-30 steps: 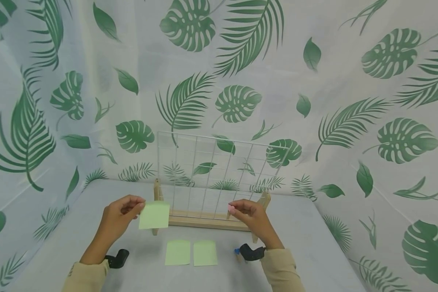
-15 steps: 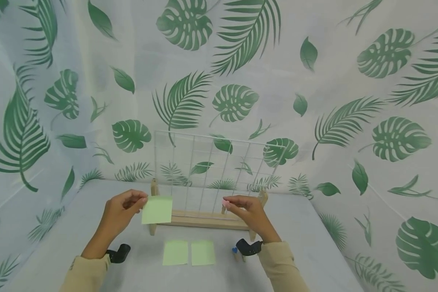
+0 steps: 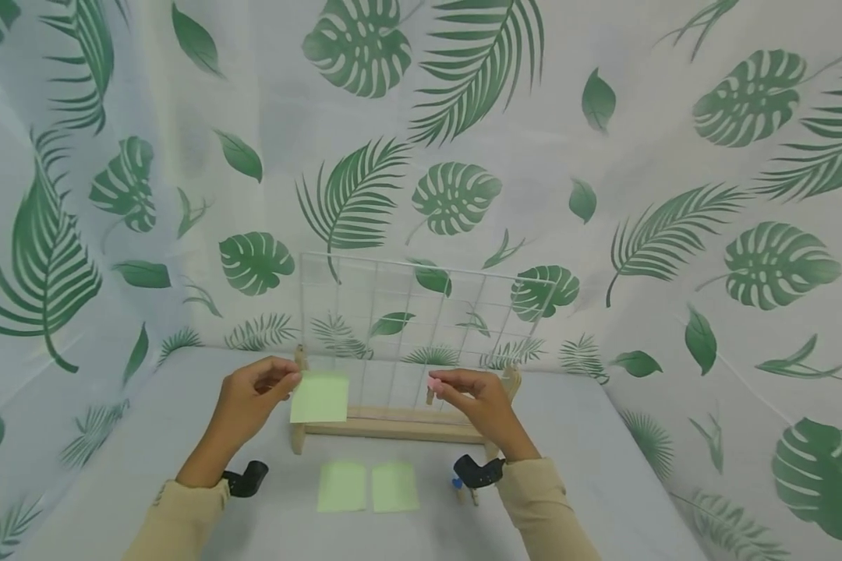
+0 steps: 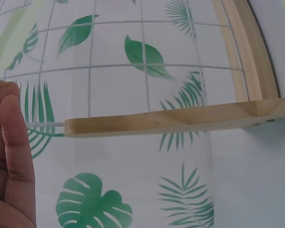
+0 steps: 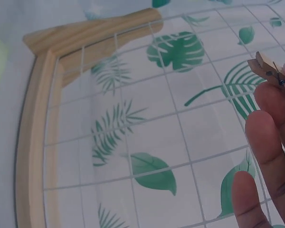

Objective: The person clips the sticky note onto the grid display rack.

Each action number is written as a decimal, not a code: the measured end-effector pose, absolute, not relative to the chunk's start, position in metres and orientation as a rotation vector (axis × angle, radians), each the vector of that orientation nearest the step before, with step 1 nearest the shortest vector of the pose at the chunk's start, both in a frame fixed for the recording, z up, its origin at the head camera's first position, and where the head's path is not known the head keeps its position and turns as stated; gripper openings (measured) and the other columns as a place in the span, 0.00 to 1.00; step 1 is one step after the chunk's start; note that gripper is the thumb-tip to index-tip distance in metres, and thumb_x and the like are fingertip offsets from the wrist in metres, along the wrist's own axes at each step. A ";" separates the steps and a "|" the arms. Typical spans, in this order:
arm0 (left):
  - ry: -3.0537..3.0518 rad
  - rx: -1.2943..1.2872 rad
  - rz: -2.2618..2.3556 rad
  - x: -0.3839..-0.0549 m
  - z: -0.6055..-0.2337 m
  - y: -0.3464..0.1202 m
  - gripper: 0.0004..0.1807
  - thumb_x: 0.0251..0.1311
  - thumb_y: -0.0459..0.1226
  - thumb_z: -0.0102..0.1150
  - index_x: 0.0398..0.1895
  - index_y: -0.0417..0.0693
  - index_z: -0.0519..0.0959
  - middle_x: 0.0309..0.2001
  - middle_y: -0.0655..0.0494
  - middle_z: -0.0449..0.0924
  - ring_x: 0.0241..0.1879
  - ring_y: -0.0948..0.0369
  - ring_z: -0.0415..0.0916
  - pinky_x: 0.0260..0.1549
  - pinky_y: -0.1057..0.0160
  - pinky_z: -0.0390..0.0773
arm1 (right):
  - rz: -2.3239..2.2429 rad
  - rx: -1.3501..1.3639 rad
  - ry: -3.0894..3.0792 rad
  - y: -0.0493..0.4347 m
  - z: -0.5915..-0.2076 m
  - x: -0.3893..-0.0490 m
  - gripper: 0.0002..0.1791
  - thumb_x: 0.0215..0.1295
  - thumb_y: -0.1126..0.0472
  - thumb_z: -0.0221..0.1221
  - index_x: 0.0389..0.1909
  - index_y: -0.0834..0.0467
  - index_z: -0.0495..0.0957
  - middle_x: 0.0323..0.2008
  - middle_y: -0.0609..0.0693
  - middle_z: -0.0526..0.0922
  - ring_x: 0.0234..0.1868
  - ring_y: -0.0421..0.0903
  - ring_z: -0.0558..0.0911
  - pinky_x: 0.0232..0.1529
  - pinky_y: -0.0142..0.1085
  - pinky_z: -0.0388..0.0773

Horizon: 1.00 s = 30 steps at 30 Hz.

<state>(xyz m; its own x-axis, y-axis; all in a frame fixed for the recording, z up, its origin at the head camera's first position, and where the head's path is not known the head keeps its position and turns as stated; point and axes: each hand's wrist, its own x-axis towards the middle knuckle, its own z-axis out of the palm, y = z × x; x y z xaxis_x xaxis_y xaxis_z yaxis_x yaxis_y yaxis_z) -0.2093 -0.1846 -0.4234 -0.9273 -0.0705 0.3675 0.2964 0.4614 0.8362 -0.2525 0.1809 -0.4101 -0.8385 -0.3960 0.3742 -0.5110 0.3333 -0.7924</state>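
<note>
Between thumb and fingers, my left hand (image 3: pixel 256 393) pinches a light green sticky note (image 3: pixel 320 396) by its upper left edge. The note hangs in front of the lower left part of a white wire grid (image 3: pixel 393 327) on a wooden stand (image 3: pixel 393 430). My right hand (image 3: pixel 482 401) pinches a small wooden clothespin (image 3: pixel 430 396) with a pink top, in front of the grid's lower right part. In the right wrist view the tip of the clothespin (image 5: pixel 263 66) points away from the fingers, apart from the wires as far as I can tell.
Two more green sticky notes (image 3: pixel 342 487) lie side by side on the white table (image 3: pixel 288 530). Right of them, partly behind the right wrist camera, lie a clothespin with a blue top (image 3: pixel 458 487) and another clothespin (image 3: pixel 474 497). A leaf-printed curtain (image 3: pixel 533 171) surrounds the table.
My left hand has carried the sticky note right and slightly up, over the grid's left edge. My right hand has shifted slightly left and up with the clothespin.
</note>
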 end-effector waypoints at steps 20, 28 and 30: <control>-2.359 -0.216 -1.429 -0.216 -0.411 -0.184 0.09 0.75 0.37 0.68 0.51 0.42 0.88 0.44 0.49 0.91 0.39 0.58 0.87 0.39 0.70 0.85 | 1.543 0.916 -2.418 0.167 -0.398 -0.261 0.10 0.75 0.68 0.65 0.52 0.67 0.88 0.45 0.57 0.92 0.49 0.41 0.88 0.58 0.35 0.83; -2.342 -0.191 -1.445 -0.215 -0.403 -0.184 0.10 0.75 0.39 0.69 0.50 0.41 0.88 0.43 0.48 0.91 0.39 0.57 0.88 0.38 0.72 0.85 | 1.596 0.921 -2.417 0.158 -0.398 -0.261 0.11 0.75 0.68 0.65 0.53 0.68 0.87 0.44 0.58 0.91 0.45 0.39 0.89 0.55 0.32 0.84; -2.334 -0.193 -1.448 -0.216 -0.402 -0.184 0.10 0.75 0.39 0.68 0.50 0.41 0.88 0.43 0.47 0.91 0.39 0.57 0.87 0.38 0.71 0.85 | 1.600 0.924 -2.416 0.158 -0.397 -0.261 0.10 0.75 0.68 0.66 0.52 0.68 0.87 0.43 0.57 0.91 0.45 0.39 0.89 0.55 0.32 0.84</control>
<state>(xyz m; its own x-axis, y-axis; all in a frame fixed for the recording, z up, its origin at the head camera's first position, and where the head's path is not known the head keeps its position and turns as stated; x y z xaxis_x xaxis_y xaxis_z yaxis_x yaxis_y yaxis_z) -0.2158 -0.1838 -0.4022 -0.9163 -0.0844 0.3914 0.3132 0.4579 0.8320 -0.2614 0.1580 -0.3967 -0.8107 -0.4289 0.3985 -0.5343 0.2635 -0.8032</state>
